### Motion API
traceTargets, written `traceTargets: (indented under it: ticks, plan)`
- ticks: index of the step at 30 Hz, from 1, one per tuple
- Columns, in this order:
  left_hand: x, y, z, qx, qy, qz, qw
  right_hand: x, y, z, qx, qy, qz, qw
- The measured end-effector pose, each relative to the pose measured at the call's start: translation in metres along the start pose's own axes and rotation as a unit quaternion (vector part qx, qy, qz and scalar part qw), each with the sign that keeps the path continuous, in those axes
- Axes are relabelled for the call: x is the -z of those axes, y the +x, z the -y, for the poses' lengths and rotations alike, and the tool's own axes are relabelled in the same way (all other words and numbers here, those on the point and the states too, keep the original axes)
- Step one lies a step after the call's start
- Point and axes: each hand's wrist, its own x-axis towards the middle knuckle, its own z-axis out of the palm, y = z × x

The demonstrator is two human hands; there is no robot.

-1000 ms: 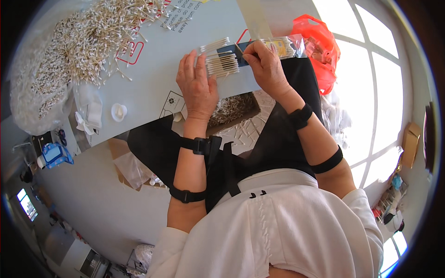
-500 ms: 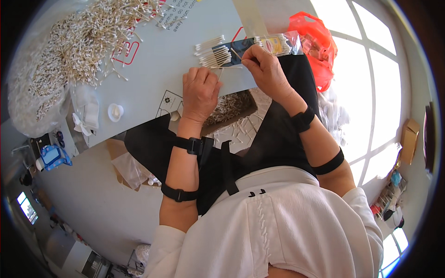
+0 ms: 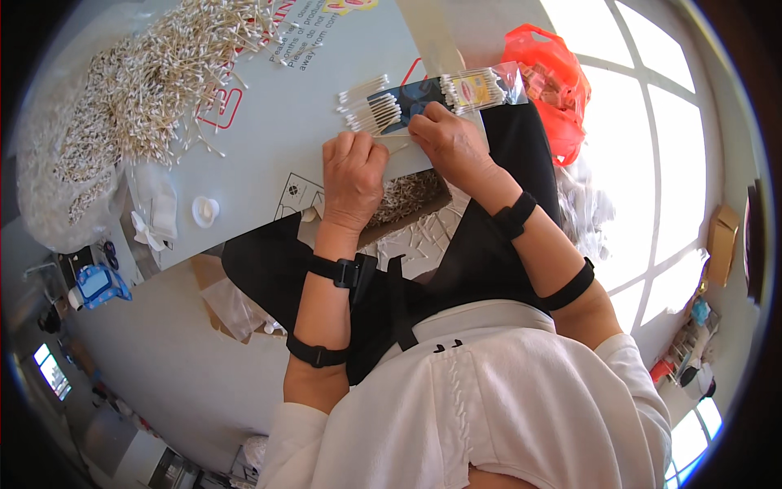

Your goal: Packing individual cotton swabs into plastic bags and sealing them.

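Note:
My left hand (image 3: 356, 175) is closed with its fingers curled down over the table edge; what it holds is hidden. Close by on the right, my right hand (image 3: 450, 143) is pinched at the fingertips, and a thin cotton swab (image 3: 395, 137) spans the gap between the hands. Just beyond them lie rows of cotton swabs (image 3: 375, 112), side by side, next to a dark blue sheet (image 3: 418, 96). On the right of the sheet is a clear packet of cotton swabs (image 3: 475, 90) with a yellow label, partly behind my right hand.
A large heap of loose cotton swabs (image 3: 147, 90) spills from a clear bag at the far left. A small white cup (image 3: 205, 212) stands on the table (image 3: 269, 147). Below the edge is a box of swabs (image 3: 411, 196). A red plastic bag (image 3: 562, 90) hangs at right.
My right hand has come down and slightly left, closer to my left hand. The swab that stuck up from its fingertips no longer shows there. My left hand has shifted slightly downward.

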Motion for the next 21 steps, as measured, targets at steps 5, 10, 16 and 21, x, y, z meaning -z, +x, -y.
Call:
traceTargets:
  ticks: [5,10,16,21]
  plan:
    - [-0.008,0.002,-0.005,0.017,0.013,-0.042,0.999,-0.006,0.018,-0.005,0.115,-0.033,-0.014,0.993]
    - [-0.013,0.001,-0.009,0.122,-0.006,-0.077,0.989,-0.009,0.017,-0.014,0.082,0.04,-0.024,0.996]
    - [-0.018,-0.003,-0.001,0.091,-0.011,-0.04,0.995,-0.015,0.012,0.0,-0.108,0.275,-0.158,0.942]
    - [-0.019,0.015,-0.004,0.123,0.037,0.041,0.991,-0.035,0.008,0.007,-0.136,0.433,-0.233,0.86]
